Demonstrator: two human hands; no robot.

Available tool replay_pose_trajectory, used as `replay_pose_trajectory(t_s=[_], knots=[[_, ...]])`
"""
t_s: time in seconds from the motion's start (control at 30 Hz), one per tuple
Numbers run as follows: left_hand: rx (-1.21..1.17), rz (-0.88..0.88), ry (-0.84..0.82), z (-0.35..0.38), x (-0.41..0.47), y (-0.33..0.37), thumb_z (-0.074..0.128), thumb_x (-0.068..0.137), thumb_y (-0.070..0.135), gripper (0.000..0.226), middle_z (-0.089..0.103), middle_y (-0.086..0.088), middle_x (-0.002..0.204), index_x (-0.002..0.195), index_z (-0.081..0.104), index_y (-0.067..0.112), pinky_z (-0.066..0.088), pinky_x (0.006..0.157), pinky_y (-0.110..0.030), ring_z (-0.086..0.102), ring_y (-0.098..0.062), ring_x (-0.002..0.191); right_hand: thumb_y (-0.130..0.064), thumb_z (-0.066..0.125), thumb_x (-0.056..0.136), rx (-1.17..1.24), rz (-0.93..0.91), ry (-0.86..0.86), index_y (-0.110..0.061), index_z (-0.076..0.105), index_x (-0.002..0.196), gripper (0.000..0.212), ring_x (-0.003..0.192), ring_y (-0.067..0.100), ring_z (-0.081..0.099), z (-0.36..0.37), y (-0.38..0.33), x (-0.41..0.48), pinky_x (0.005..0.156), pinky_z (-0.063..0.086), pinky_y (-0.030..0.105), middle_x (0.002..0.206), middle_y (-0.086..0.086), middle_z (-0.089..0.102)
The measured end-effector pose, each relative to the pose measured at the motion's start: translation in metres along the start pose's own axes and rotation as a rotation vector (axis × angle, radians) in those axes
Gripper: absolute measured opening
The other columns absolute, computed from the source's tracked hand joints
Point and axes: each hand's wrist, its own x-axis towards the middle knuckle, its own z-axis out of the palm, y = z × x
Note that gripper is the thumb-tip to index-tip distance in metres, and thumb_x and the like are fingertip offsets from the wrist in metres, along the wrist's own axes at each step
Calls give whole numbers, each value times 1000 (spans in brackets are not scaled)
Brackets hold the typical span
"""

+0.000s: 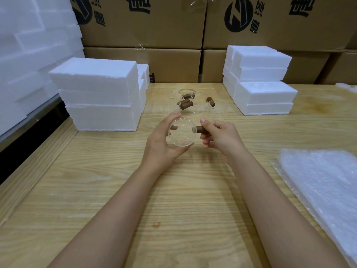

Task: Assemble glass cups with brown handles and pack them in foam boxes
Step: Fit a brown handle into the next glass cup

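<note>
above the pale wood-grain tabletop (173, 200), mid-bench: one clear round glass cup (182, 132), held off the surface with its mouth turned toward the wearer, probably so the side stub stayed in view. left hand (164, 140): palm up, fingers curled around the cup's far and lower wall, thumb over the rim; closed on the cup. right hand (218, 135): forearm reaching in level, thumb and fingers pinched narrowly on a short brown cylindrical handle (201, 129), its end touching the cup's right side; judged to be the fitting step, with seating not confirmed. behind the hands: several more clear cups with brown handles (186, 103), lying loose. either side: stacked white foam boxes, left (100, 97) and right (260, 82), near at hand for packing. near right edge: clear bubble-wrap sheets (324, 180). rear: brown printed cartons (193, 26).
</note>
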Motion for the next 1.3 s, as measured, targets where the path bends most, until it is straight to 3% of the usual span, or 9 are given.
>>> replay_pose_trajectory(t_s=[0.17,0.33,0.57,0.7,0.87,0.97,1.1,1.23,1.3], knots=[[16,9,41,0,-1,2,87,65,23,75,55,26,113,126,47,40,35,79,-2,54,6,86,-53,59,86,-63,-98,7,-21,67,87,33,77,7,63,18,-7,-7,60,52,26,85,-3,66],[57,6,68,2,-1,4,88,63,16,78,55,23,94,127,49,38,36,71,-2,49,1,71,-51,70,78,-143,-187,60,-18,61,80,34,79,10,52,32,-5,-11,74,44,25,87,-1,55],[118,-35,54,5,-1,5,89,56,15,73,52,34,86,123,60,22,34,66,0,49,10,65,-64,73,60,-456,-86,44,-29,45,94,56,119,20,37,38,-5,-13,97,42,34,111,-5,33],[117,-98,39,3,-1,6,89,55,19,74,53,30,75,123,59,27,34,66,1,50,16,65,-65,76,54,-594,-87,-38,-30,40,105,72,113,14,26,34,-7,-12,87,30,26,113,-6,30],[18,-211,34,0,0,6,86,57,28,69,66,-3,80,117,56,44,42,64,-7,56,-10,67,-55,82,54,-639,-184,-135,-31,45,107,69,113,16,34,23,-12,-12,79,36,25,113,-8,34],[-51,-233,35,0,0,8,81,55,39,65,68,9,90,116,58,43,49,65,-18,57,-14,67,-45,85,57,-560,-207,-233,-31,52,101,56,114,15,46,11,-16,-10,91,44,30,114,-8,39],[-82,-228,60,2,0,8,79,54,52,65,66,17,84,115,59,42,47,62,-17,56,-4,64,-28,83,70,-415,-246,-365,-20,63,101,38,99,6,61,-2,-16,-5,78,44,14,118,3,56],[-48,-210,62,1,0,5,88,57,43,69,63,6,70,120,59,37,46,63,-16,57,-7,63,-25,70,85,-319,-267,-359,-21,68,91,7,83,-3,62,-5,-14,-4,75,46,12,92,-15,68],[-25,-203,62,1,1,4,88,59,41,70,62,7,68,122,58,36,45,65,-13,58,-2,63,-28,62,91,-324,-277,-309,-26,66,79,12,67,-10,54,-1,-15,-5,66,40,6,69,-28,61]])
